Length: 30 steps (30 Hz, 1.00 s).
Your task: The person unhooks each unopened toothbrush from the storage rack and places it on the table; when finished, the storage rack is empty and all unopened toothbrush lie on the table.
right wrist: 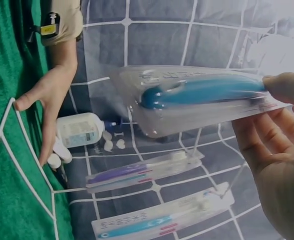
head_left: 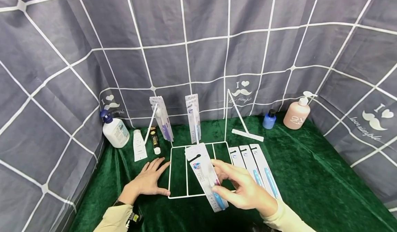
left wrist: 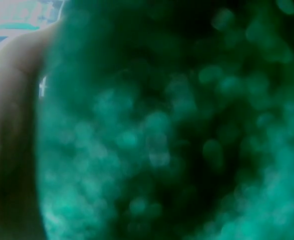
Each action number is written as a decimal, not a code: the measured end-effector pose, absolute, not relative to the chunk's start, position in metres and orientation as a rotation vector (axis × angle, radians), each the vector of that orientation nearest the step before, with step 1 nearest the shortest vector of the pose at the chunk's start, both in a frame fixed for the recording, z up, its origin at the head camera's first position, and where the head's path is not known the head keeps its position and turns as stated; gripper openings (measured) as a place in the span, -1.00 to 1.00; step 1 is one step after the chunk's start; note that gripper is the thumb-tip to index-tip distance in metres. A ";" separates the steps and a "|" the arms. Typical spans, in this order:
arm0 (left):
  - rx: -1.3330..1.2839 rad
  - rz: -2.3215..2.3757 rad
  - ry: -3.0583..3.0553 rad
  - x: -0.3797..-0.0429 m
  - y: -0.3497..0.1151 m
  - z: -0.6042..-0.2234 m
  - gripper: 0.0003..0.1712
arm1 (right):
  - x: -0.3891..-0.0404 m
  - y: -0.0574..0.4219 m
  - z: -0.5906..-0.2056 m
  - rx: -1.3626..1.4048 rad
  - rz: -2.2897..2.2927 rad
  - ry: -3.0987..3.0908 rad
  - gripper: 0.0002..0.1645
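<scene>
My right hand (head_left: pixel 245 189) pinches a packaged toothbrush (head_left: pixel 201 173) between thumb and fingers, raised over a white wire rack (head_left: pixel 186 177). The pack tilts, its hang hole toward the rack's back. In the right wrist view the toothbrush's blue handle (right wrist: pixel 206 92) shows through clear plastic. My left hand (head_left: pixel 147 182) rests on the green cloth with fingers spread, its thumb and index fingertip at the rack's left side. From the rack's rods hang toothbrush packs, purple-handled ones (head_left: pixel 164 121) at left and blue-handled ones (head_left: pixel 193 121) in the middle. The left wrist view is mostly blurred green cloth.
Several blue toothbrush packs (head_left: pixel 258 170) lie right of the rack, below a white rod with a crossbar (head_left: pixel 247 134). A white pump bottle (head_left: pixel 116 132), white tube (head_left: pixel 139 147) and black tube (head_left: pixel 154 140) are left. A blue bottle (head_left: pixel 269 120) and pink pump bottle (head_left: pixel 296 115) stand right.
</scene>
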<state>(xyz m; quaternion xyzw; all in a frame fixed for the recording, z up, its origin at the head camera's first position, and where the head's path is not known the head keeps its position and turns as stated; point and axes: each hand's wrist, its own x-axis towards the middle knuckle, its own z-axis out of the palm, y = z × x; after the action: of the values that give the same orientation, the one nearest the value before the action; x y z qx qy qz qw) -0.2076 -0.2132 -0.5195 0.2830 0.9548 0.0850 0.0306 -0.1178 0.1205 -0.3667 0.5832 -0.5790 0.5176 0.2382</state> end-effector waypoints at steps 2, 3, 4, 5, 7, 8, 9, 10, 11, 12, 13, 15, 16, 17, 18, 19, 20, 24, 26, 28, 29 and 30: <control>0.867 0.258 2.942 -0.208 -0.214 -0.521 0.30 | -0.116 0.124 -0.365 1.584 1.406 -1.561 -0.36; 0.864 0.259 2.941 -0.208 -0.214 -0.522 0.30 | -0.115 0.126 -0.363 1.574 1.402 -1.553 -0.36; 0.860 0.260 2.939 -0.208 -0.214 -0.522 0.30 | -0.114 0.129 -0.362 1.564 1.392 -1.537 -0.37; 0.860 0.263 2.938 -0.208 -0.214 -0.522 0.30 | -0.113 0.132 -0.361 1.555 1.384 -1.526 -0.38; 0.863 0.262 2.941 -0.209 -0.215 -0.523 0.30 | -0.112 0.139 -0.359 1.527 1.377 -1.507 -0.39; 0.865 0.263 2.941 -0.209 -0.215 -0.523 0.30 | -0.112 0.142 -0.358 1.519 1.376 -1.489 -0.40; 0.870 0.262 2.943 -0.209 -0.215 -0.523 0.30 | -0.112 0.146 -0.357 1.515 1.382 -1.473 -0.40; 0.872 0.263 2.944 -0.209 -0.215 -0.523 0.30 | -0.112 0.150 -0.357 1.512 1.390 -1.458 -0.40; 0.873 0.263 2.944 -0.209 -0.215 -0.523 0.30 | -0.112 0.154 -0.357 1.506 1.398 -1.450 -0.40; 0.874 0.264 2.944 -0.209 -0.215 -0.522 0.30 | -0.113 0.158 -0.357 1.504 1.411 -1.439 -0.39; 0.872 0.266 2.941 -0.209 -0.215 -0.521 0.30 | -0.113 0.162 -0.357 1.503 1.425 -1.428 -0.38; 0.869 0.262 2.941 -0.209 -0.215 -0.521 0.30 | -0.114 0.170 -0.358 1.498 1.457 -1.419 -0.36; 0.865 0.260 2.939 -0.209 -0.215 -0.520 0.30 | -0.114 0.174 -0.358 1.488 1.468 -1.418 -0.35; 0.864 0.258 2.939 -0.209 -0.214 -0.520 0.30 | -0.114 0.177 -0.359 1.479 1.482 -1.412 -0.35; 0.863 0.258 2.936 -0.209 -0.214 -0.520 0.30 | -0.114 0.181 -0.359 1.470 1.497 -1.413 -0.33; 0.861 0.254 2.937 -0.209 -0.214 -0.520 0.30 | -0.115 0.185 -0.359 1.463 1.513 -1.409 -0.33; 0.860 0.255 2.934 -0.209 -0.214 -0.520 0.30 | -0.115 0.189 -0.359 1.453 1.532 -1.408 -0.32; 0.858 0.259 2.924 -0.208 -0.214 -0.519 0.30 | -0.116 0.207 -0.360 1.401 1.629 -1.384 -0.30; 0.858 0.257 2.924 -0.208 -0.214 -0.520 0.30 | -0.118 0.216 -0.362 1.361 1.688 -1.365 -0.30; 0.860 0.249 2.929 -0.209 -0.214 -0.521 0.30 | -0.120 0.227 -0.365 1.308 1.737 -1.357 -0.29; 0.862 0.252 2.930 -0.209 -0.214 -0.521 0.30 | -0.121 0.232 -0.366 1.278 1.762 -1.360 -0.29; 0.863 0.254 2.930 -0.209 -0.214 -0.521 0.30 | -0.122 0.238 -0.369 1.243 1.784 -1.372 -0.29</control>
<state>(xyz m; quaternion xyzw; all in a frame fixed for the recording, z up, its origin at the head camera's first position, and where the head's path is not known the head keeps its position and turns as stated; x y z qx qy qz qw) -0.2088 -0.2140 -0.5215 0.2814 0.9553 0.0828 0.0381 -0.1219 0.2380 -0.3685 0.4638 -0.5121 0.6659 0.2815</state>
